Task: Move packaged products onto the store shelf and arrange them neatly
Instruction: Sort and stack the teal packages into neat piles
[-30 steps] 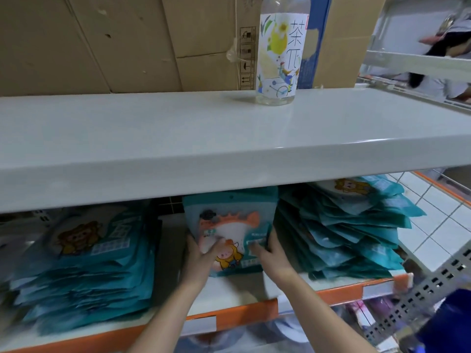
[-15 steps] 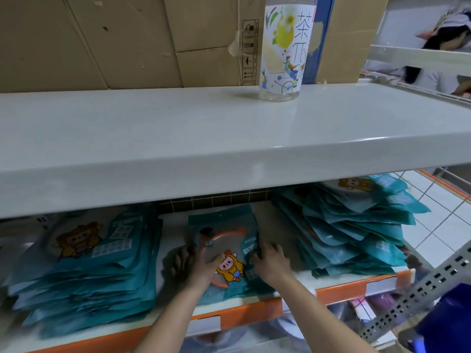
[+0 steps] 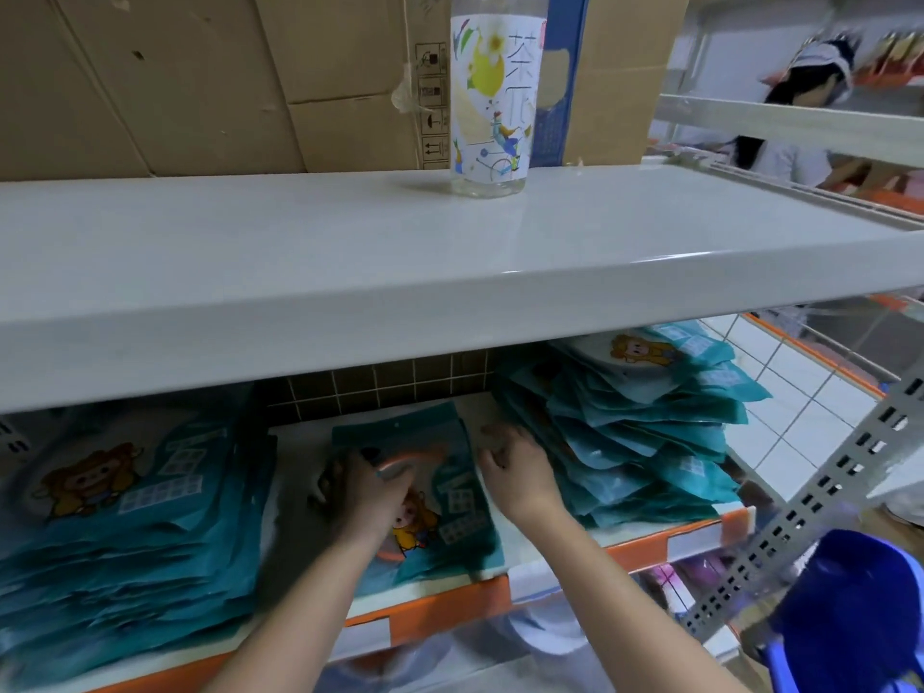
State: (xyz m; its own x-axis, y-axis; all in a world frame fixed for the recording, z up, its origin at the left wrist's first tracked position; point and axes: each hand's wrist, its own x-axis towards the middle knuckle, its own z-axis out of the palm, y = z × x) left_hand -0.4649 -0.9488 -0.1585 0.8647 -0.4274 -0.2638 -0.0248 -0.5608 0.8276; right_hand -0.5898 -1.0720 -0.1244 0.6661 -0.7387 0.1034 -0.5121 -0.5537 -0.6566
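now the left hand [image 3: 372, 492] lies flat on the teal cartoon packet [image 3: 440, 497] on the lower shelf [image 3: 450, 610], while the right hand [image 3: 520, 472], loosely curled and holding nothing, sits just beside its edge; i'd nudge that edge square before letting go.

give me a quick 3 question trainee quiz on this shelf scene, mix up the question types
1. True or false: the bottle stands upright on the upper shelf.
2. The left hand rests on: A) the middle packet B) the right stack C) the bottle.
3. Fill in: the middle packet lies flat between the left stack and the ____ stack.

Key: 1 true. 2 A. 3 right. The right hand sits between the packet and the right stack; blur hides what it touches.
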